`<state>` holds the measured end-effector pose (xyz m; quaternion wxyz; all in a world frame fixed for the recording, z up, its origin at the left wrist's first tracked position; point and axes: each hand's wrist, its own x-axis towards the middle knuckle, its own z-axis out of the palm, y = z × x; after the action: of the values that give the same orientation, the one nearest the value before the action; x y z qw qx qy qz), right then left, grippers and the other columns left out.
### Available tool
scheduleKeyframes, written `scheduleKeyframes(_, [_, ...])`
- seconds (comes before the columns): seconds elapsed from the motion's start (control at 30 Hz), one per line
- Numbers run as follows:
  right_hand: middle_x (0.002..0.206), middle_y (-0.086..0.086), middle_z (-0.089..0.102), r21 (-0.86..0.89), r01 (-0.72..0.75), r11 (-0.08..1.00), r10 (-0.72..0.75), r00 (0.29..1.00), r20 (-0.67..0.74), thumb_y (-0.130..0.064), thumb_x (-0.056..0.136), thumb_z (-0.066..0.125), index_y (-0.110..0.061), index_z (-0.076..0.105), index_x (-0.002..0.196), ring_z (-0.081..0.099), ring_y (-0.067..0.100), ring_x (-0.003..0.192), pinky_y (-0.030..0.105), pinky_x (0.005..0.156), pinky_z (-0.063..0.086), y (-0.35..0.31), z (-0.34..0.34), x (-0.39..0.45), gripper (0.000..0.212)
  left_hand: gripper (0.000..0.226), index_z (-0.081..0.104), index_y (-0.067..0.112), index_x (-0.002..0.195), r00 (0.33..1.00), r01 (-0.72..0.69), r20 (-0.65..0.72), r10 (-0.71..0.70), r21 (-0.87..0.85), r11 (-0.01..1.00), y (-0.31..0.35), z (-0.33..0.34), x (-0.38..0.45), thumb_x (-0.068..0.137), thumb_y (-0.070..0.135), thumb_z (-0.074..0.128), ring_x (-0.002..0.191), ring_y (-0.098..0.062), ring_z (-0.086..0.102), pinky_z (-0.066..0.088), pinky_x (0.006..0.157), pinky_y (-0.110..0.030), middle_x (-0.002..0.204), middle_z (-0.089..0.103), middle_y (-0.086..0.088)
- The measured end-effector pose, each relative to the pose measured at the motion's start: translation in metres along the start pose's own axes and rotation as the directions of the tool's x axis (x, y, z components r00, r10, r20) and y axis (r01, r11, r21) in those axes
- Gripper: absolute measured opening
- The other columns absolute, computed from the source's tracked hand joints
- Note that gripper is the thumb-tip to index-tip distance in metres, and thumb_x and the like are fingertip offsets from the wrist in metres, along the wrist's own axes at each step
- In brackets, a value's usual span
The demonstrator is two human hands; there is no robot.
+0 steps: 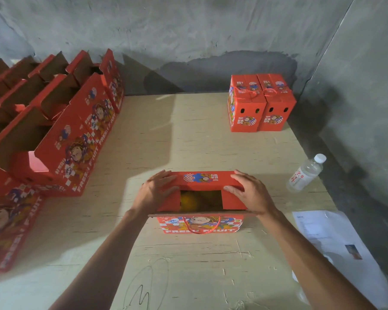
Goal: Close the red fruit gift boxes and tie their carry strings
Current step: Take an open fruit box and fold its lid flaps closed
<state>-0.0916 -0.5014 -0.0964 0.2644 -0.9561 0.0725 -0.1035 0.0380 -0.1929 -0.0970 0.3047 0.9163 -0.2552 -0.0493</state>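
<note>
Two finished boxes [261, 104] stand closed, strings tied, at the desk's [188, 135] far right corner. Along the left edge a row of open boxes [61, 130] waits, flaps up. Near the middle of the front edge sits the box in hand [201, 198]: the left hand [158, 189] and right hand [248, 191] press its far flap down with flat, released fingers. Fruit [188, 201] shows through the gap, and its red string [202, 227] hangs untied. Most of the job seems left.
</note>
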Motion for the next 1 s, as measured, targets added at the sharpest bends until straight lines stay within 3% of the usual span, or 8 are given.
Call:
scheduleKeyframes(0.1, [0.145,0.020,0.056,0.008,0.003,1.000,-0.003,1.000,0.015,-0.037,0.086,0.081,-0.002,0.066,0.133,0.059,0.033,0.131,0.047,0.109,0.050,-0.002,-0.001,0.002,0.060,0.039,0.074,0.026,0.122,0.994,-0.032,-0.105,0.036,0.038,0.999,0.003,-0.002,-0.003,0.087,0.042,0.079,0.117,-0.021,0.066,0.050,0.096,-0.036,0.131,0.068,0.008])
scheduleKeyframes(0.23, [0.144,0.020,0.056,-0.016,0.025,1.000,-0.026,1.000,-0.017,-0.033,0.084,0.083,-0.002,0.068,0.130,0.061,0.032,0.129,0.046,0.108,0.051,-0.005,0.004,-0.004,0.058,0.038,0.068,0.026,0.109,0.990,0.002,-0.141,0.003,0.034,0.999,0.003,0.002,-0.006,0.081,0.048,0.082,0.093,-0.020,0.067,0.050,0.078,-0.032,0.108,0.071,0.013])
scheduleKeyframes(0.47, [0.152,0.010,0.050,0.039,0.007,0.999,-0.006,1.000,-0.015,-0.037,0.089,0.079,-0.009,0.065,0.135,0.054,0.019,0.136,0.027,0.113,0.039,0.000,0.006,-0.014,0.056,0.054,0.065,0.023,0.137,0.995,-0.003,-0.096,-0.011,-0.144,0.990,-0.014,0.014,-0.015,0.086,0.030,0.082,0.139,-0.011,0.050,0.049,0.109,-0.039,0.117,0.072,0.005])
scheduleKeyframes(0.6, [0.148,0.008,0.055,0.208,-0.040,0.977,0.055,0.996,-0.071,-0.033,0.096,0.072,-0.009,0.070,0.129,0.054,0.010,0.135,0.027,0.114,0.042,0.000,0.011,-0.015,0.041,0.015,0.069,0.024,0.107,0.994,-0.007,-0.112,-0.020,-0.236,0.972,-0.014,0.018,-0.018,0.093,0.030,0.074,0.139,-0.012,0.050,0.047,0.111,-0.040,0.138,0.064,0.008])
scheduleKeyframes(0.67, [0.149,0.007,0.055,0.255,-0.056,0.965,0.079,0.994,-0.079,-0.026,0.097,0.071,-0.008,0.070,0.129,0.052,0.007,0.136,0.021,0.113,0.041,0.003,0.015,-0.016,0.037,0.009,0.063,0.023,0.098,0.994,-0.029,-0.113,0.004,-0.226,0.974,-0.012,0.018,-0.017,0.095,0.027,0.071,0.135,-0.017,0.052,0.046,0.110,-0.045,0.139,0.061,0.007])
scheduleKeyframes(0.73, [0.150,0.002,0.054,0.323,-0.085,0.943,0.115,0.990,-0.076,-0.024,0.096,0.072,-0.010,0.070,0.130,0.050,0.001,0.136,0.015,0.112,0.039,0.006,0.017,-0.019,0.036,0.016,0.063,0.016,0.108,0.995,-0.048,-0.095,0.031,-0.188,0.981,-0.012,0.020,-0.016,0.097,0.025,0.069,0.138,-0.022,0.047,0.040,0.114,-0.049,0.144,0.057,0.000])
scheduleKeyframes(0.9, [0.162,-0.001,0.036,0.393,-0.184,0.901,0.205,0.979,-0.011,-0.029,0.100,0.067,-0.014,0.052,0.148,0.038,0.008,0.147,0.026,0.114,0.041,0.005,0.023,-0.022,0.053,0.057,0.044,0.011,0.151,0.999,0.029,0.019,-0.027,-0.130,0.991,-0.011,0.019,-0.014,0.101,0.035,0.061,0.155,-0.027,0.018,0.020,0.126,-0.045,0.165,0.029,-0.010])
scheduleKeyframes(1.0, [0.142,-0.006,0.053,0.345,-0.414,0.843,0.368,0.910,0.192,-0.052,0.101,0.055,-0.022,0.032,0.154,0.061,0.011,0.115,0.019,0.085,0.051,0.006,0.022,-0.018,0.065,0.058,0.041,0.019,0.153,0.997,0.074,0.030,-0.071,-0.121,0.990,-0.011,0.019,-0.013,0.102,0.042,0.058,0.150,-0.029,0.025,0.026,0.123,-0.047,0.164,0.029,-0.005])
